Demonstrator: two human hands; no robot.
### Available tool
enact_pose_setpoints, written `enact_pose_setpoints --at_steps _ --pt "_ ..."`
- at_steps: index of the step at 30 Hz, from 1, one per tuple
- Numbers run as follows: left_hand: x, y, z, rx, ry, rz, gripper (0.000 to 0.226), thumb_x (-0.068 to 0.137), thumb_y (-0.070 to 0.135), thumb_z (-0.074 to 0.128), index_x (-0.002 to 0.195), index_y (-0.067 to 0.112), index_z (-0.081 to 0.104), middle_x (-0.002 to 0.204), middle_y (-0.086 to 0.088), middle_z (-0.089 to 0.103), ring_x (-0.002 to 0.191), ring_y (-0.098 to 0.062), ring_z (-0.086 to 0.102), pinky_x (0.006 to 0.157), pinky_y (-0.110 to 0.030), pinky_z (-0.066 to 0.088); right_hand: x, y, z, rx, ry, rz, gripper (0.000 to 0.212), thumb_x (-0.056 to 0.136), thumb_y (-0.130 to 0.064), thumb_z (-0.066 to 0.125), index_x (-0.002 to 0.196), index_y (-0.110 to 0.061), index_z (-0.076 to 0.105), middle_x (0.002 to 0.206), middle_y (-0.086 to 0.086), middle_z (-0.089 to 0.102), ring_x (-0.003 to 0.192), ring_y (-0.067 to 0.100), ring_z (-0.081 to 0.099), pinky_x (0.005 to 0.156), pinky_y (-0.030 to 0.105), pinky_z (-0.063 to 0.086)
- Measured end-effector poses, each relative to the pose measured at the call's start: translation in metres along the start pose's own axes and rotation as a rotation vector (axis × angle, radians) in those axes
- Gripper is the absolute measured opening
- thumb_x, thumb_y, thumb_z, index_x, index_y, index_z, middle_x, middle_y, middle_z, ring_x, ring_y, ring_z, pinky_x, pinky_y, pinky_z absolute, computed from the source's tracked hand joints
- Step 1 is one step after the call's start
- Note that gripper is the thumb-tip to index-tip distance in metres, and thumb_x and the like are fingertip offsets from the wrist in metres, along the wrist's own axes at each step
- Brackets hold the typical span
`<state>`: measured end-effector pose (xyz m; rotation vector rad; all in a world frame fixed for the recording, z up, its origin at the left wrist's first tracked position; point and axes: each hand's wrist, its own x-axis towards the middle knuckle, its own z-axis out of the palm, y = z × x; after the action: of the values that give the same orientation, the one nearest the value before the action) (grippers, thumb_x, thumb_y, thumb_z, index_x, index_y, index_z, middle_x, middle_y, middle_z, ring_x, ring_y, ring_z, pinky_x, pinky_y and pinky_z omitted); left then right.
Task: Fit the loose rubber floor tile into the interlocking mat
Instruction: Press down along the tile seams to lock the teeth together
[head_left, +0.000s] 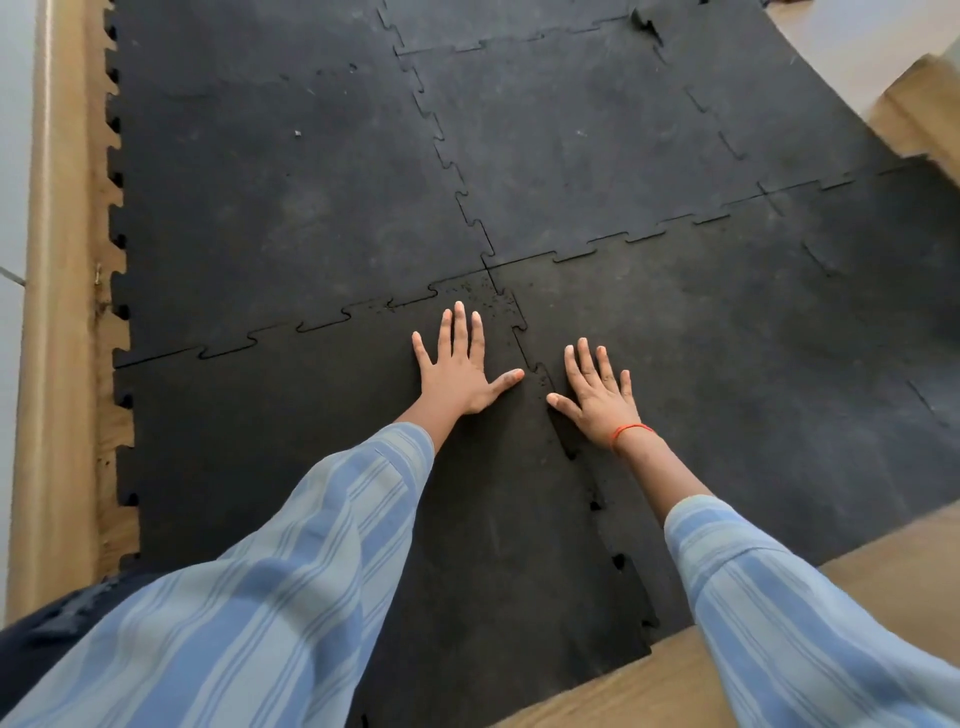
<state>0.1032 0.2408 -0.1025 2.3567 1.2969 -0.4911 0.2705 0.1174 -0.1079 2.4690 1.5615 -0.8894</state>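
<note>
Tile being pressed into the mat

The tile (322, 467), at the mat's (597, 145) near left corner, is pressed by the flat, spread left hand (460, 371); the right hand (600, 397), likewise splayed, steadies the neighbouring piece beside the unseated seam (582, 467).

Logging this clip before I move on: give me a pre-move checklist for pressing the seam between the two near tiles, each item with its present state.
1. Left hand flat on the near left tile: ok.
2. Right hand flat on the near right tile: ok.
3. Seam near the fingertips closed: ok.
4. Seam toward the person closed: not ok, open notches show.
5. Far joint with the upper tiles seated: ok.
6. Near left tile lying flat under the sleeve: cannot tell.
</note>
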Motion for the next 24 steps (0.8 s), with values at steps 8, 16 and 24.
enact_pose_setpoints --at_steps 8,16,24 --pt "-0.005 0.013 -0.021 0.085 -0.119 -0.094 0.1 0.086 0.077 0.022 0.149 0.015 -0.025 0.155 -0.008 -0.035 0.146 -0.026 -0.024 0.114 -0.059 -0.009 -0.027 0.003 -0.013 -0.012 -0.16 -0.093 0.093 0.088 -0.054 0.053 0.154 -0.026 -0.007 0.16 -0.001 -0.023 0.148 0.026 -0.02 0.118 0.053 -0.001" --pt "-0.031 0.028 -0.006 0.139 -0.171 0.029 0.117 0.078 0.084 0.032 0.148 0.012 -0.027 0.152 -0.017 -0.037 0.144 -0.032 -0.027 0.114 -0.06 -0.008 -0.061 0.019 -0.006 0.018 -0.204 -0.077 0.093 0.088 -0.045 0.06 0.154 -0.027 -0.004 0.161 -0.001 -0.021 0.149 0.026 -0.019 0.118 0.053 0.003" --pt "-0.044 0.043 -0.004 0.219 -0.167 0.007 0.146 0.059 0.092 0.048 0.147 0.003 -0.026 0.153 -0.023 -0.033 0.144 -0.037 -0.025 0.114 -0.059 -0.007 -0.063 0.017 0.002 -0.069 -0.157 -0.04 0.091 0.089 -0.05 0.053 0.152 -0.033 -0.01 0.16 -0.006 -0.023 0.149 0.022 -0.019 0.119 0.051 0.001"
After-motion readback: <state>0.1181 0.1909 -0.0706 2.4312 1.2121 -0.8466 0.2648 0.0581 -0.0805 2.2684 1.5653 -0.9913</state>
